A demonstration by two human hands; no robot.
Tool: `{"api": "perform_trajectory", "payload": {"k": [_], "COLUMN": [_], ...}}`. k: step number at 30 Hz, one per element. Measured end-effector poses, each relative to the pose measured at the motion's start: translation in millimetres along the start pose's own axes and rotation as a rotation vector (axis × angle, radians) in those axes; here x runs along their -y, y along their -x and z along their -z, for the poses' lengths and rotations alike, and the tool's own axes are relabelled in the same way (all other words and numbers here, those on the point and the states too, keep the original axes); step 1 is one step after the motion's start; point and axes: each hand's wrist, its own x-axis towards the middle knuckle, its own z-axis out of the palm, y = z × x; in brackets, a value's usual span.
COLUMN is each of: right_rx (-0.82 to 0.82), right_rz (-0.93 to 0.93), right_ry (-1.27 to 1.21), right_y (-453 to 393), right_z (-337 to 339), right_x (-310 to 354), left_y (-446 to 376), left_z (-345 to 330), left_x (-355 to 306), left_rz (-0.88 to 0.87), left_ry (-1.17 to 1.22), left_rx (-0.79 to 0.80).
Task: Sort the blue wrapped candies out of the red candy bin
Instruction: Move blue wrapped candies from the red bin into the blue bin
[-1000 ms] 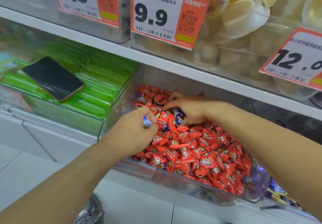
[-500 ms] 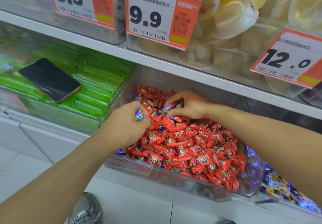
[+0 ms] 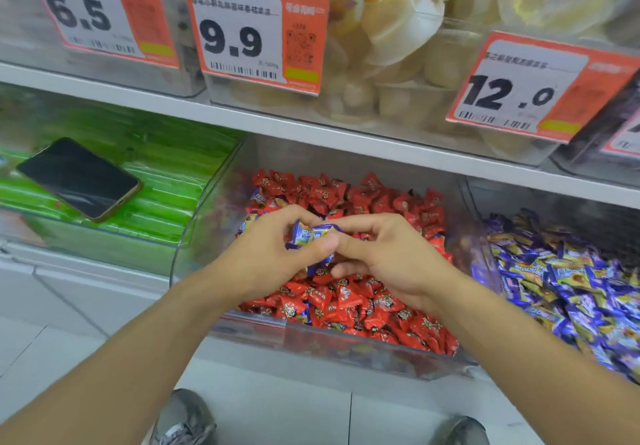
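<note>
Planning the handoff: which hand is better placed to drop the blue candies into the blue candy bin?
Probably the right hand: it pinches the blue candies too and is nearer the blue candy bin, on its own side.

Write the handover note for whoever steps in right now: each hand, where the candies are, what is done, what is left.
Left hand: fingers curled round a few blue wrapped candies, held above the red candy bin.
Right hand: pinching the same cluster from the other side, fingertips meeting the left thumb.
Done: those few blue ones are lifted out of the red candies, but not yet dropped anywhere.
Left: put them in the blue candy bin to the right. Strays remain in the red bin, one at the back left, one near the front edge. More may be buried.
</note>
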Motion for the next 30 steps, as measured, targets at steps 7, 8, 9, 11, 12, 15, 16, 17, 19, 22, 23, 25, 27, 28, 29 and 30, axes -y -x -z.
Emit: {"api": "perform_trajectory", "payload": {"k": [7,8,9,11,12,15,16,17,19,22,23,25,27,28,29,30], "right_rx": [-0.111,-0.151,-0.177,-0.198,-0.198,-0.17,-0.156,-0.145,-0.165,-0.298,-0.338,-0.403,-0.441,-0.446,-0.457,-0.49], "right_rz": [-0.076,-0.061,-0.041,0.014,0.04,0.087,0.103,0.125,0.191,0.302,0.309,0.257,0.149,0.108,0.086,0.081], "right_ry": [-0.251,-0.215,-0.157,0.008,0.063,0.006,-0.021,-0.022,-0.008,0.037,0.032,0.038,0.083,0.094,0.106,0.154], "right_y": [16,18,21,27,30,37,40,41,49,68,76,95,112,118,123,125], "right_z": [16,20,25,30,31,29,31,34,45,69,79,99,121,132,140,149], "right_x": [2,2,2,3,3,8,9,10,12,14,14,10,4,0,-2,-5], "left_y": [2,1,-1,-5,-6,-9,-10,-11,-13,-13,-14,-18,-26,-31,-36,-41], "left_z": [-8,-10,-12,-19,-23,-40,-50,-58,-76,-100,-109,-127,-145,-155,-165,-176], "left_x": [-9,-12,-16,-23,-28,-42,-47,-51,-61,-81,-86,-91,-93,-94,-96,-99], "left_rz": [0.107,0.123,0.133,0.125,0.101,-0.086,-0.143,-0.189,-0.232,-0.251,-0.237,-0.242,-0.283,-0.321,-0.36,-0.396], "left_ry": [0.153,0.167,0.154,0.061,-0.009,-0.205,-0.244,-0.264,-0.251,-0.148,-0.102,-0.036,-0.058,-0.101,-0.156,-0.213], "left_rx": [0.005,-0.021,-0.052,-0.122,-0.15,-0.145,-0.126,-0.114,-0.1,-0.077,-0.069,-0.021,0.018,0.018,-0.004,-0.034]}}
